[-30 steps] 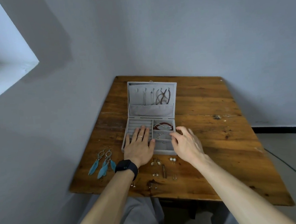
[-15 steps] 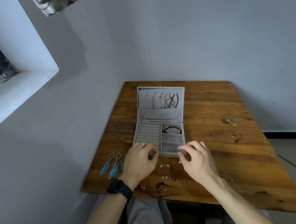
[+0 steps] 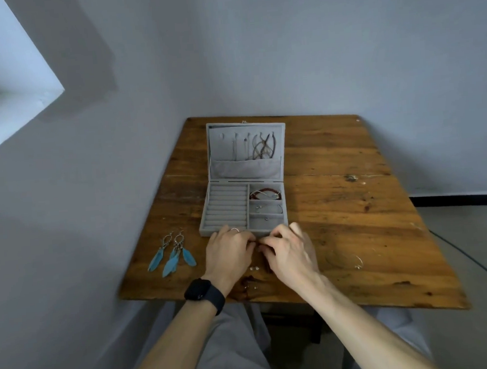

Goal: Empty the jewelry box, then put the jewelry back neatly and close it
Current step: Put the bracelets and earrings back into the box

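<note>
Nearby, feather earrings [image 3: 172,254] on table [image 3: 354,219].

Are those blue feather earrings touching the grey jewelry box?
Apart. The head view shows the blue feather earrings lying on the table left of the jewelry box, with bare wood between them.

wooden table [image 3: 354,219] | grey wall [image 3: 285,51] | window recess [image 3: 14,93] upper left | cable [image 3: 472,261] on floor

The left forearm [image 3: 172,333] and right forearm [image 3: 370,328] angle inward toward the jewelry box [image 3: 244,168], and just in front of it the left hand [image 3: 230,253] and right hand [image 3: 290,250] meet, backs up, fingers curled, fingertips nearly touching.
</note>
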`<state>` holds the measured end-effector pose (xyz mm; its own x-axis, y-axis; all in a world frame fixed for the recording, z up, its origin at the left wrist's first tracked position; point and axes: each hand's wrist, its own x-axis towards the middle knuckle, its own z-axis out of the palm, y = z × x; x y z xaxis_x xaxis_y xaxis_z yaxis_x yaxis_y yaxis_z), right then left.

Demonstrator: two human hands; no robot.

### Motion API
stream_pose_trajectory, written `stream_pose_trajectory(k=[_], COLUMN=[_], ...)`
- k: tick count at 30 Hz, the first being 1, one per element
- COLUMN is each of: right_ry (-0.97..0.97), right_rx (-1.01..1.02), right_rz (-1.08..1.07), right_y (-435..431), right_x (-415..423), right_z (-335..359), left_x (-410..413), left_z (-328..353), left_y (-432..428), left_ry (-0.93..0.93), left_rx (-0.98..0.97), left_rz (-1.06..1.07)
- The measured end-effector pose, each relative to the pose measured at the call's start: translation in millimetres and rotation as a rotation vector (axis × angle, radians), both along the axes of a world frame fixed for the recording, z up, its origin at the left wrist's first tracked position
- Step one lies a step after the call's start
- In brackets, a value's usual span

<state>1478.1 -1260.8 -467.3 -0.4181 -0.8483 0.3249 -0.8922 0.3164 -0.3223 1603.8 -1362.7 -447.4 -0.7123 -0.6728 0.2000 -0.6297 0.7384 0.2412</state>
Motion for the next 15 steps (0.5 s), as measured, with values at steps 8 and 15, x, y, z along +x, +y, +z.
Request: stream_pose_trajectory(k=[8, 15], right_ry=[0.023, -0.021], right_rx=[0.005, -0.048], right_rz=[0.04, 0.12], right_y=[-3.9, -2.2], right_x=[-2.6, -2.7], right_z=[-1.8, 2.1], left_x=[14.7, 26.7], left_z=[9.9, 29.1], left_y=[-19.1, -34.8], left_ry=[0.185, 0.374], left_rx=[0.296, 0.521], left_rz=[0.017, 0.101])
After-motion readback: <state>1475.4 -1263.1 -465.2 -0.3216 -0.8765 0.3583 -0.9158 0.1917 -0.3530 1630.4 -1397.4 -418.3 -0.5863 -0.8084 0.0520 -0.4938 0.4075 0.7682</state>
